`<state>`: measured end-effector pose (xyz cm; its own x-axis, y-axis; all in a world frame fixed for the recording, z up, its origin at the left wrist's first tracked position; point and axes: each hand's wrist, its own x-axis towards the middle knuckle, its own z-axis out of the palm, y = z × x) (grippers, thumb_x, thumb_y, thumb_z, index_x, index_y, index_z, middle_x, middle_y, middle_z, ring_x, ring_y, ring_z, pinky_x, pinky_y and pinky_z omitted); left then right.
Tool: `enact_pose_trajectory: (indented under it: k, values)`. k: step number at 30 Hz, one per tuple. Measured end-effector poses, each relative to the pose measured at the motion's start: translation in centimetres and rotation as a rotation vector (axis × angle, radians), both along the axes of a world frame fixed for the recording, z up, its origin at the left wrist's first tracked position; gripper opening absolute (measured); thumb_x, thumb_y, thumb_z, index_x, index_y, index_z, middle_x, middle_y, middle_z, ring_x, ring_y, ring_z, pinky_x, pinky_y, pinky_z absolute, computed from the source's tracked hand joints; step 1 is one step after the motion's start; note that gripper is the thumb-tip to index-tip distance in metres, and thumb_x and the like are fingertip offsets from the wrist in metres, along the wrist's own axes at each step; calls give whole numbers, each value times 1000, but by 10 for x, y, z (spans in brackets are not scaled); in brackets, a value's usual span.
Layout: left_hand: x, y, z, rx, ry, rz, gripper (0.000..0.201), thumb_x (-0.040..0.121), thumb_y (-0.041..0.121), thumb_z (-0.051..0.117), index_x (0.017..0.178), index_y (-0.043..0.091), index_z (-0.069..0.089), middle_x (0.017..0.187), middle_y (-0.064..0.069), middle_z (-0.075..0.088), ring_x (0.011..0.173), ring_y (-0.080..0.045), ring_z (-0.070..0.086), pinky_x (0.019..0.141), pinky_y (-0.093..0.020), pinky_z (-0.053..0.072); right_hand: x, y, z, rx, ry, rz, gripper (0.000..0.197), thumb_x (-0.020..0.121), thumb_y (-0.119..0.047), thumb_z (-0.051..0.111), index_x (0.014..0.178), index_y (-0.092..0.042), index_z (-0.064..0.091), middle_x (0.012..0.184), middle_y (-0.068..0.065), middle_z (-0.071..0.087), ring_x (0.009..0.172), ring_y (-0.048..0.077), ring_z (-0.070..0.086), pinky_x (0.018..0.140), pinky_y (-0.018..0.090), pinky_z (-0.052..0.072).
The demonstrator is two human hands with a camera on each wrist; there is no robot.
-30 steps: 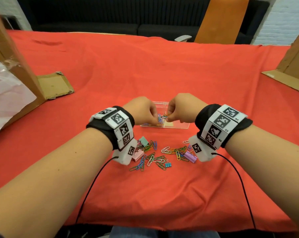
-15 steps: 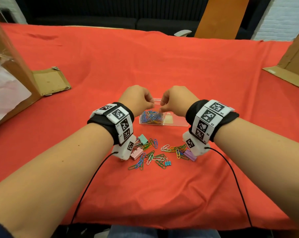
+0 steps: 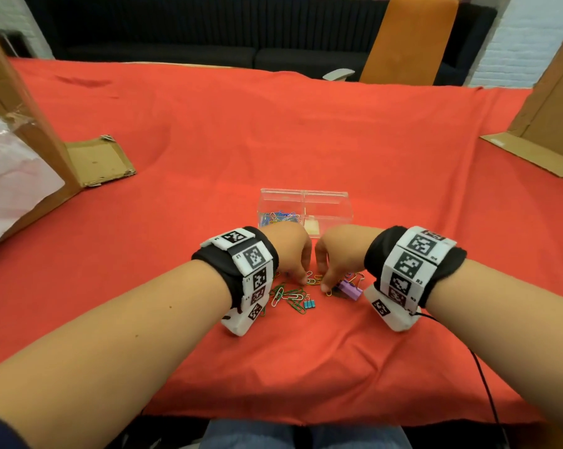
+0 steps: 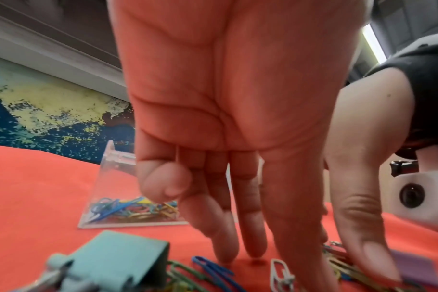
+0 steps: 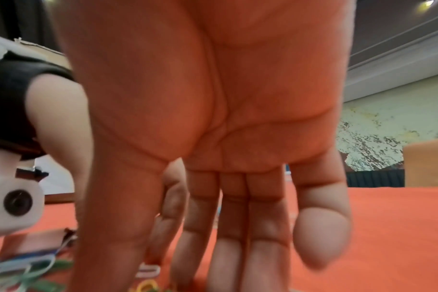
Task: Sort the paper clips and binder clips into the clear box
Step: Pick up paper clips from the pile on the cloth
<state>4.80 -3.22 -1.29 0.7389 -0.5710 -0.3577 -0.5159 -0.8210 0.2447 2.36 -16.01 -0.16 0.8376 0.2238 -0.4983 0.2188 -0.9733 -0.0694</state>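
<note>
Covering the table, a red cloth (image 3: 306, 131) meets a dark sofa (image 3: 176, 34).

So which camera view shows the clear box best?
The head view: it shows the whole clear box, with paper clips in its left compartment. The left wrist view shows only one corner of it, partly behind the left hand. In the right wrist view the right hand hides it.
</note>
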Motion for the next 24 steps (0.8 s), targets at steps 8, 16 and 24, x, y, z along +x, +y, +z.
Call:
enact_pose_trajectory:
  k: [8,16,24]
  values:
    - [-6,-10,0,95,21,-50,36,76,30,76,102,7,71,104,-10,73,87,-26,65,75,-31,48,0,8,-10,-31,-33,34,31,77,-24,71,105,-10,71,105,11,73,77,21,54,66,26,40]
    - [-9,-4,2,71,-11,-27,25,76,19,70,96,5,72,81,-7,63,72,-20,55,55,-28,40,0,10,-11,35,-37,10,31,77,-23,69,102,-5,70,87,11,66,74,23,53,54,25,38]
    - [14,18,33,-187,-170,99,14,75,13,70,89,10,71,77,0,63,70,-16,55,53,-23,38,21,2,22,320,-236,-117,12,72,-9,69,69,-20,63,56,-6,57,50,8,51,50,19,39]
